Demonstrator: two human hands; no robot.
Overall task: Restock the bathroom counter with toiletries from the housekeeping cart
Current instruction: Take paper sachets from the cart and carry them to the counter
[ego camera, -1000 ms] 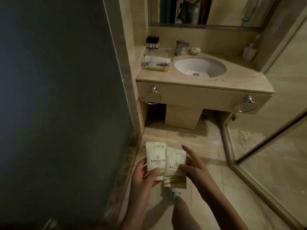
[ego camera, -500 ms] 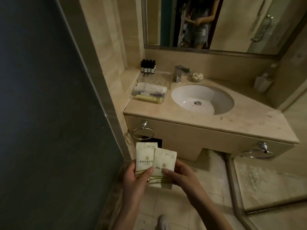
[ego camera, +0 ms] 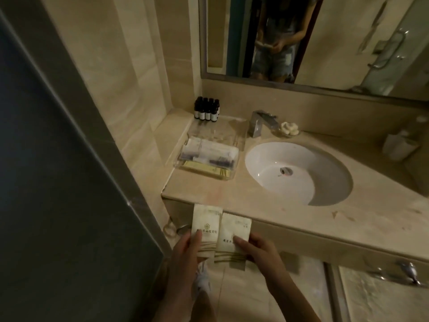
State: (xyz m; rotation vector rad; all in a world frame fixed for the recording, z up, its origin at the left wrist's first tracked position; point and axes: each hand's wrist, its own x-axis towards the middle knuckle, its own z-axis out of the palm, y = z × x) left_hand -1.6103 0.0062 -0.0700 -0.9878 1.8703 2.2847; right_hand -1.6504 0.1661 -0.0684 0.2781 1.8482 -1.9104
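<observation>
Change: in the last second I have closed on the counter [ego camera: 232, 194]. It was well ahead, and now its front edge sits just beyond the tops of the 2 sachets, with far less floor in view.
Meaning: I judge the carry from the cart to be nearly over. The set-down has not started, since both sachets are in hand and off the counter.
Left hand [ego camera: 185, 249]: gripping the left sachet [ego camera: 206, 226] low down, with the thumb pressed on its printed face and the fingers hidden behind.
Right hand [ego camera: 260, 249]: pinching the right sachet [ego camera: 234, 235], with the thumb laid on the front and the other fingers curled behind its lower edge.
Sachets: both upright and side by side. The right one sits a little lower, and its left edge meets or just overlaps the left one.
Counter: beige stone, bare along the near-left corner.
Clear tray [ego camera: 209, 154]: sits left of the sink [ego camera: 297, 173] and already holds wrapped items. It is my likely drop spot, a short reach up and forward.
Dark bottles [ego camera: 207, 109]: a tight cluster in the back-left corner, behind the tray.
Tap [ego camera: 262, 122]: behind the sink, with a small soap dish [ego camera: 289, 129] just to its right.
Mirror [ego camera: 325, 43]: on the far wall, reflecting a person who holds the sachets at waist height.
</observation>
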